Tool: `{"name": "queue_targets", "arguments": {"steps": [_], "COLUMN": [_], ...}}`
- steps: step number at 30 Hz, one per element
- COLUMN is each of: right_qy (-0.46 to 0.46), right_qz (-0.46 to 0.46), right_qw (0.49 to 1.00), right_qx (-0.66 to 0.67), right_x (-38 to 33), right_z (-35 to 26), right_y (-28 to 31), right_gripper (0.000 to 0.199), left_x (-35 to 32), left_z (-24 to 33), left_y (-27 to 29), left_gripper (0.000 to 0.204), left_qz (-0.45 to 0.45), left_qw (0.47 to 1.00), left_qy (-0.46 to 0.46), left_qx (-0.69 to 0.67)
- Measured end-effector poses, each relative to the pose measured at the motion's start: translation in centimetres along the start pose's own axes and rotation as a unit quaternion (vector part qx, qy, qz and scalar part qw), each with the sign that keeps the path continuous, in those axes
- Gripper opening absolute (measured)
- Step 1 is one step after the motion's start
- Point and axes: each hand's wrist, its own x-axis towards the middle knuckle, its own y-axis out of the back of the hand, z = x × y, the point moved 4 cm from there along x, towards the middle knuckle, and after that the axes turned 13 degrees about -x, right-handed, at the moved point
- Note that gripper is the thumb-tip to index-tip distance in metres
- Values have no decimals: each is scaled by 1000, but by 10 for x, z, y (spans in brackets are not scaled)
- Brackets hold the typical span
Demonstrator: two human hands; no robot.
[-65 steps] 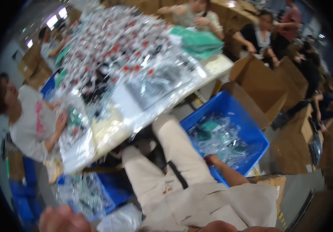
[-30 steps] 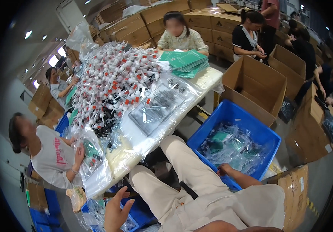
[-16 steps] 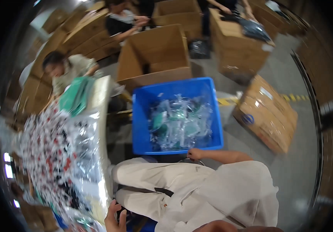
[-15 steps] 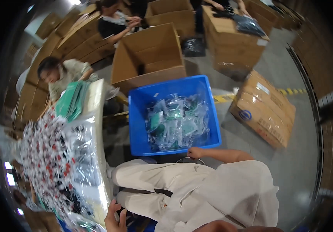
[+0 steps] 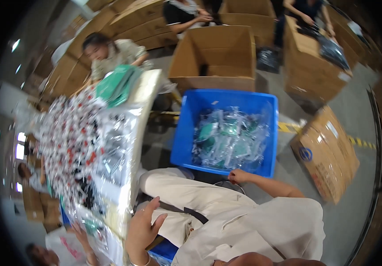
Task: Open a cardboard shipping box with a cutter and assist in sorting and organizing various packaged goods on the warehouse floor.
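Observation:
My left hand (image 5: 143,229) is raised over my lap beside the near end of the work table, fingers spread and holding nothing. My right hand (image 5: 238,176) is closed at the near rim of a blue plastic bin (image 5: 180,153). A thin metal hoop (image 5: 243,189) shows just below that fist; whether the fingers grip the rim or the hoop is unclear. Inside the bin lies a heap of clear plastic packets (image 5: 231,137) with green contents. On the table at my left are clear plastic bags (image 5: 122,146) and a pile of small white, red and black pieces (image 5: 73,146).
Green sheets (image 5: 117,84) lie at the table's far end, where a co-worker (image 5: 106,57) sits. Beyond the bin stands an open cardboard box (image 5: 213,57). A tilted carton (image 5: 326,155) rests on the floor at right. Another person's hand (image 5: 82,237) reaches over the table's near end.
The view has shifted, so bin, boxes and table sit farther right. My left hand has risen and come farther into view. My right hand stays closed at the bin's rim.

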Motion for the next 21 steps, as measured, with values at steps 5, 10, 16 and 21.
{"name": "queue_targets", "arguments": {"steps": [5,10,16,21], "right_qy": [73,114,111,204], "right_qz": [-7,-71,-86,-67], "right_qw": [991,962,961,878], "right_qx": [-115,-239,-239,-428], "right_x": [31,42,77,105], "right_z": [-43,-76,-116,-148], "right_y": [0,-15,1,-7], "right_gripper": [24,23,21,26], "left_x": [-56,-126,-192,-256], "left_z": [-39,-106,-171,-251], "left_y": [6,-15,-40,-121], "left_gripper": [45,46,44,44], "left_qz": [76,170,241,313], "left_qw": [990,969,907,836], "left_qy": [113,169,314,430], "left_qx": [-29,-64,-148,-137]}}
